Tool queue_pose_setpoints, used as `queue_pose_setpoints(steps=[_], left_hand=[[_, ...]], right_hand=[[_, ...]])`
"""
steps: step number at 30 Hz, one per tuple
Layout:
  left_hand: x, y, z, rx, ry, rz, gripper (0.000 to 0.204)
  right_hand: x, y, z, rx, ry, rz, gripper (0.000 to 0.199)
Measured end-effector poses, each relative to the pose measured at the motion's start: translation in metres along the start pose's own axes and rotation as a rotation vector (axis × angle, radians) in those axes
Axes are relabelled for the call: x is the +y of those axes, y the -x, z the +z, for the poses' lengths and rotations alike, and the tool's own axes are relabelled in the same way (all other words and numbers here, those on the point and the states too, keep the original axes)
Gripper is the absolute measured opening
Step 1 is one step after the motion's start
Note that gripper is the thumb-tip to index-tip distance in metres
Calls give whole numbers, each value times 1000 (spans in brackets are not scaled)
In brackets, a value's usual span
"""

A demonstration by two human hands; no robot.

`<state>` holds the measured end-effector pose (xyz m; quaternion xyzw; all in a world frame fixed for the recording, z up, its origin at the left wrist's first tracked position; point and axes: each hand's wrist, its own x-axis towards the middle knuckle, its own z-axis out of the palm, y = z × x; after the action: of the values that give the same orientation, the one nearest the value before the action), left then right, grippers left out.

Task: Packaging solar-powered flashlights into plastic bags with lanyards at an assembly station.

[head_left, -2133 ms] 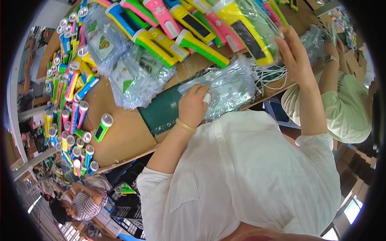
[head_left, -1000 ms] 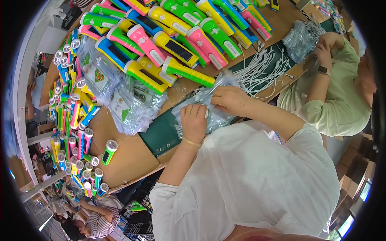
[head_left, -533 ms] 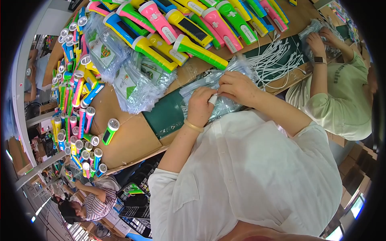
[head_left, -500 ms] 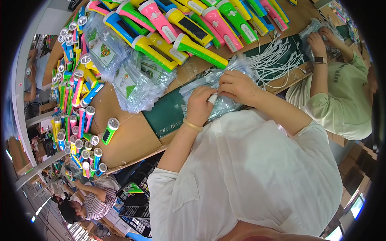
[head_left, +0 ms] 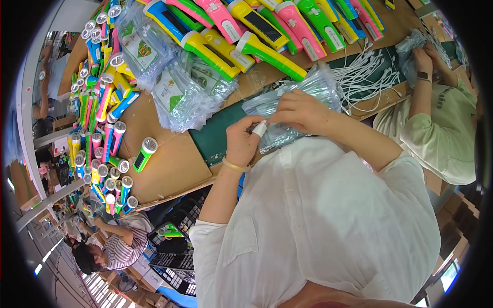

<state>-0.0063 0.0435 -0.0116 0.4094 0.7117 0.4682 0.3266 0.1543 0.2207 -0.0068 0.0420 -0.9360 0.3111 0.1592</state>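
Note:
My left hand (head_left: 241,142) is closed, with thumb and forefinger pinched together at a stack of clear plastic bags (head_left: 280,134). A white wrap or cover (head_left: 260,129) shows at its thumb. My right hand (head_left: 302,112) lies over the same bags, its fingertips bent together close to the left thumb. What the fingertips hold, if anything, is too small to make out. Just beyond the bags lies a green and yellow flashlight (head_left: 272,57). White charging cables (head_left: 367,77) lie in a loose bundle to the right of my right hand.
Flashlights in several colours (head_left: 221,25) are heaped at the back, with more upright ones (head_left: 105,138) at the left. Printed plastic bags (head_left: 177,100) lie on the cardboard (head_left: 169,164), near a single green flashlight (head_left: 146,154). A co-worker's hands (head_left: 426,56) handle bags at the right. Black crates (head_left: 174,256) stand below.
My left hand has drawn slightly left, and its white-covered thumb shows more. My right fingers have shifted a little left over the bags. The co-worker's hands at the right have moved.

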Motion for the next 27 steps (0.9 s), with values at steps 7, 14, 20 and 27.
queue_pose_setpoints(steps=[7, 14, 20, 27], left_hand=[[-14, 9, -5, -8, 105, -32, 13], [-8, 9, 0, 40, -88, 179, 15], [-6, 4, 3, -19, -270, 444, 21], [-22, 6, -2, -26, -257, 445, 23]], right_hand=[[5, -1, 8, 19, -75, 20, 42], [8, 0, 6, -18, -79, 38, 29], [7, -1, 4, -33, -115, 48, 21], [19, 8, -59, -357, -88, 364, 15]])
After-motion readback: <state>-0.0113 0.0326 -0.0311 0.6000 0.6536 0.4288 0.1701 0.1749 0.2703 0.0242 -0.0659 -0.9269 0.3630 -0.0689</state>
